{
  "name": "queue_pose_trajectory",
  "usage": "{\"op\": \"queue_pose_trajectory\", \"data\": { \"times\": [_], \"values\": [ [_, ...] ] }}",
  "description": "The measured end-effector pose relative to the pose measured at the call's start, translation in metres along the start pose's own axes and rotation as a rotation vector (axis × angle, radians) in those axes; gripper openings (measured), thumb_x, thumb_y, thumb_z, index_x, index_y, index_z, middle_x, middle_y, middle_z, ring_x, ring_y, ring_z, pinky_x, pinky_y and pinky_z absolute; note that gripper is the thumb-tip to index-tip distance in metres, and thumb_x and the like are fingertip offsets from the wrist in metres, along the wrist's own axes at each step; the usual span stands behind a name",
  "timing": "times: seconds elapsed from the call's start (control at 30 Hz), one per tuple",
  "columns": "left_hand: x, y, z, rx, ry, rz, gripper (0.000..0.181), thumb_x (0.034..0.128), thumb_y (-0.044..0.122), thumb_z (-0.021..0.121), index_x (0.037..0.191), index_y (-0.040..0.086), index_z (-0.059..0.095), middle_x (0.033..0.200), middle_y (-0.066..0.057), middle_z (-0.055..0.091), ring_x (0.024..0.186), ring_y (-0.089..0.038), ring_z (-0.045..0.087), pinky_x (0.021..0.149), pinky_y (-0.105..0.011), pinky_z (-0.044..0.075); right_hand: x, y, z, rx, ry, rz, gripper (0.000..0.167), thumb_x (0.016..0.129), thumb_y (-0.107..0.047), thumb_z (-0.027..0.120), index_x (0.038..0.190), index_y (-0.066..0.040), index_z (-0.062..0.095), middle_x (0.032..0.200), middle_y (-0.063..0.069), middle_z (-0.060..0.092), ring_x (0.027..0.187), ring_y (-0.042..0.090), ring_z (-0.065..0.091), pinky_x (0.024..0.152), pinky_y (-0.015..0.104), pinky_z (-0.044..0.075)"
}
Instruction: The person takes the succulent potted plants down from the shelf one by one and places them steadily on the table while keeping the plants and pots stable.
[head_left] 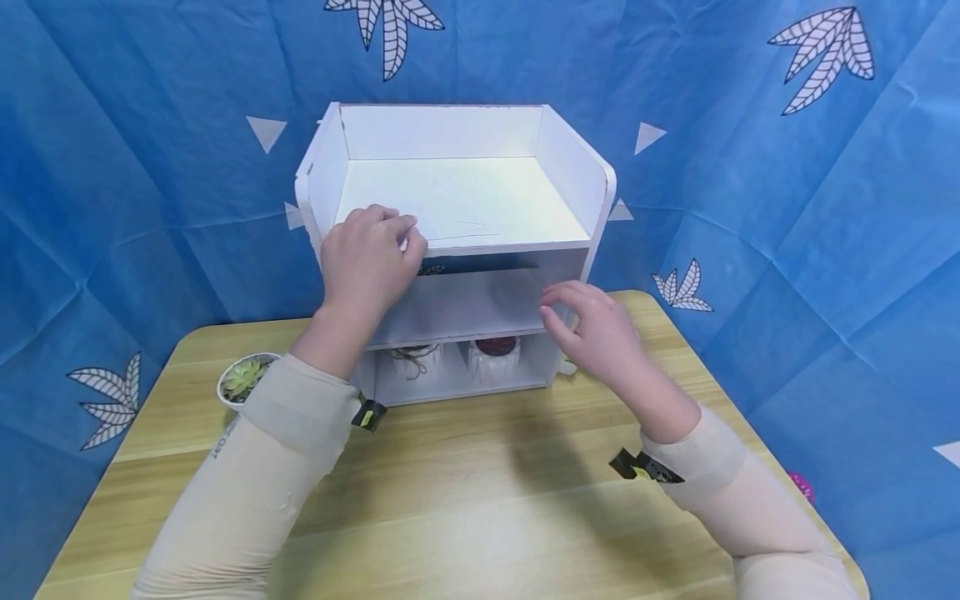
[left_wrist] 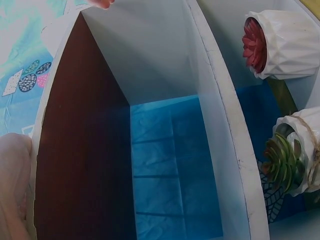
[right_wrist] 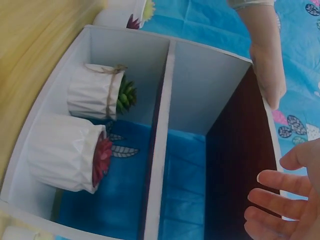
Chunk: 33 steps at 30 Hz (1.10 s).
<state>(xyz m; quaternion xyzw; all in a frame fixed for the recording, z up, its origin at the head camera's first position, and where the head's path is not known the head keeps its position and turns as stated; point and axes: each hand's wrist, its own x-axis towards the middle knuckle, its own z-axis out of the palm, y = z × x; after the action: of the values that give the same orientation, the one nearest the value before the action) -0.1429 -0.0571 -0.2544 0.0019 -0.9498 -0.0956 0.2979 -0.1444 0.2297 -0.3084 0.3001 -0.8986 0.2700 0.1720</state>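
White wooden three-tier shelf unit (head_left: 472,304) stands at the far side of the pale wood-grain bench (head_left: 465,500), with the patterned blue cloth (head_left: 750,250) just behind. Left hand (head_left: 367,254) is up at the near left corner of the top board (head_left: 480,200), fingers bent by the front edge; can't tell if that grip is actually pinching the wood. Right hand (head_left: 596,329) is by the unit's near right edge, grip relaxed, fingers spread and holding nothing; can't tell if it's touching. Top board has raised walls left, right and far, so it's roomiest toward the near side. Bottom tier's tighter: faceted white pot with twine and a green succulent (head_left: 417,364) on the left, faceted white pot with a red succulent (head_left: 495,364) on the right, gap between them. Small round white pot with a pale green succulent (head_left: 242,377) sits between the unit and the bench's left edge. Bare wood runs from the unit's base toward the near side.
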Motion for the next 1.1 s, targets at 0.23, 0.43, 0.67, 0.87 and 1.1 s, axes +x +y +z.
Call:
{"op": "queue_pose_trajectory", "data": {
  "times": [0.23, 0.43, 0.67, 0.87, 1.1],
  "values": [
    [0.000, 0.000, 0.001, 0.000, 0.000, 0.001, 0.045, 0.1002, 0.038, 0.043, 0.129, 0.016, 0.070, 0.128, -0.011, 0.067, 0.116, -0.031, 0.062, 0.088, -0.047, 0.054, -0.004, 0.005, 0.007, 0.008, 0.002, -0.010, 0.022, 0.100, -0.024, 0.059, 0.106, -0.007, 0.073, 0.119, 0.009, 0.069, 0.116, 0.030, 0.061, 0.100, 0.050, 0.046],
    [0.001, 0.000, 0.002, 0.000, 0.006, 0.002, 0.045, 0.1000, 0.038, 0.043, 0.128, 0.016, 0.071, 0.128, -0.011, 0.067, 0.116, -0.031, 0.062, 0.087, -0.047, 0.054, -0.006, 0.006, 0.010, 0.024, -0.020, 0.004, 0.023, 0.100, -0.024, 0.059, 0.108, -0.006, 0.072, 0.120, 0.010, 0.069, 0.117, 0.031, 0.061, 0.101, 0.050, 0.046],
    [0.001, 0.000, 0.002, 0.005, 0.010, 0.001, 0.045, 0.1001, 0.038, 0.042, 0.128, 0.016, 0.071, 0.128, -0.011, 0.068, 0.115, -0.032, 0.062, 0.087, -0.047, 0.054, -0.010, 0.010, 0.017, 0.024, -0.051, 0.017, 0.023, 0.100, -0.025, 0.060, 0.108, -0.007, 0.072, 0.118, 0.010, 0.069, 0.115, 0.030, 0.062, 0.101, 0.049, 0.047],
    [0.000, 0.000, 0.001, 0.005, 0.013, 0.002, 0.045, 0.1002, 0.037, 0.042, 0.128, 0.016, 0.070, 0.128, -0.011, 0.068, 0.115, -0.032, 0.062, 0.086, -0.047, 0.054, -0.013, 0.015, 0.022, 0.013, -0.048, 0.005, 0.023, 0.099, -0.025, 0.061, 0.108, -0.007, 0.073, 0.116, 0.010, 0.070, 0.111, 0.030, 0.064, 0.097, 0.049, 0.049],
    [0.000, 0.000, 0.002, 0.003, 0.014, 0.002, 0.045, 0.1000, 0.038, 0.042, 0.128, 0.016, 0.071, 0.127, -0.011, 0.068, 0.115, -0.032, 0.062, 0.086, -0.047, 0.054, -0.015, 0.018, 0.027, 0.037, -0.062, 0.015, 0.023, 0.099, -0.024, 0.061, 0.108, -0.006, 0.073, 0.117, 0.011, 0.069, 0.112, 0.031, 0.064, 0.098, 0.050, 0.048]
  ]
}}
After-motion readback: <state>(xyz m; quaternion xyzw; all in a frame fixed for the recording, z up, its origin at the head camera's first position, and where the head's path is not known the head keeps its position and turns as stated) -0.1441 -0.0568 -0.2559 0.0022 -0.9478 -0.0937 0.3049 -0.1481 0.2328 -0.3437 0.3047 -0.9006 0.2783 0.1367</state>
